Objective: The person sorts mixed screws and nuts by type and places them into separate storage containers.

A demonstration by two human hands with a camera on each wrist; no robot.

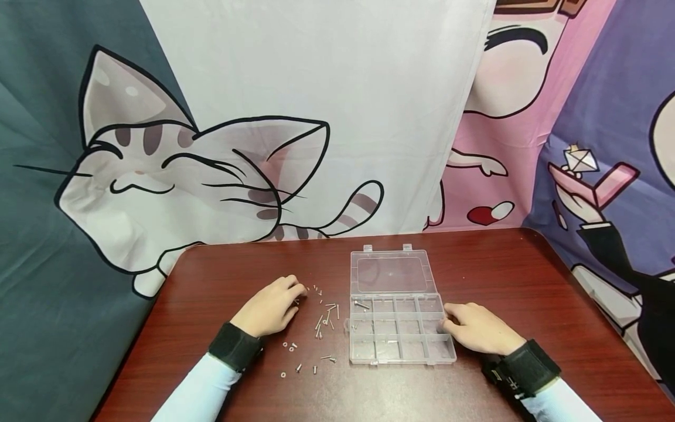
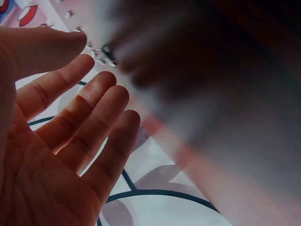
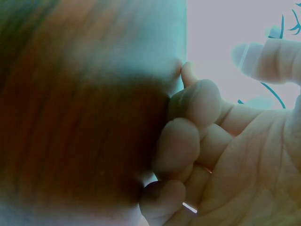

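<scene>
A clear plastic compartment box (image 1: 387, 337) lies on the table with its lid (image 1: 390, 272) laid back. My right hand (image 1: 482, 328) holds the box at its right side, fingers curled in the right wrist view and thumb at the wall. Left of the box, my left hand (image 1: 271, 306) reaches low over the table, thumb apart from the loosely bent fingers. Small metal pieces show near its fingertips. Several screws (image 1: 328, 313) lie scattered between the left hand and the box. One longer screw (image 1: 361, 305) lies in the box's back left compartment.
Nearer the front lie a few nuts (image 1: 283, 374) and short screws (image 1: 314, 370). The dark red wooden table (image 1: 411, 395) ends at a printed cloth (image 1: 337, 117) with cartoon figures hanging behind it.
</scene>
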